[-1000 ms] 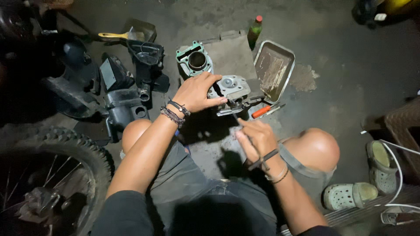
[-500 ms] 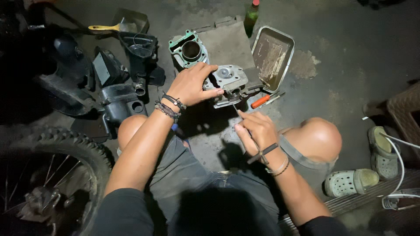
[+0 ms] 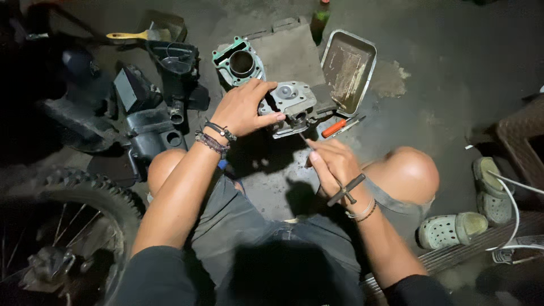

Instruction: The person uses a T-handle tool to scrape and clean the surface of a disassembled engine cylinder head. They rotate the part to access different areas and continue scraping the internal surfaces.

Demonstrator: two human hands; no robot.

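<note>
The left hand [image 3: 241, 110] sits just above the middle of the frame. Its grip is closed over the left side of a grey metal engine part [image 3: 292, 107]. The thumb lies along the front of the part and the fingers curl over its top. The part rests on the floor [image 3: 430, 73], right in front of the person's knees.

The right hand [image 3: 334, 164] is a little lower and to the right. Its grip is closed around a thin tool with a cross handle [image 3: 345, 190]. The handle sticks out near the wrist. The thin end points up toward the bottom edge of the engine part. I cannot tell if the tip touches it.

A screwdriver with an orange handle [image 3: 334, 127] lies on the floor just right of the engine part.

Above that, in the upper middle of the frame, a metal tray [image 3: 348, 71] leans up on one edge. It looks dirty inside, and I see nothing loose in it.

To the left of the tray lies a round metal cylinder with a green edge [image 3: 239, 62]. It has a big hole in the middle.

A green bottle [image 3: 321, 16] stands at the top. A brush with a yellow handle [image 3: 133, 35] lies in the upper left. Black plastic parts [image 3: 153, 113] are piled on the left. A wheel [image 3: 62, 226] fills the lower left. Light shoes [image 3: 453, 229] sit at the lower right.
</note>
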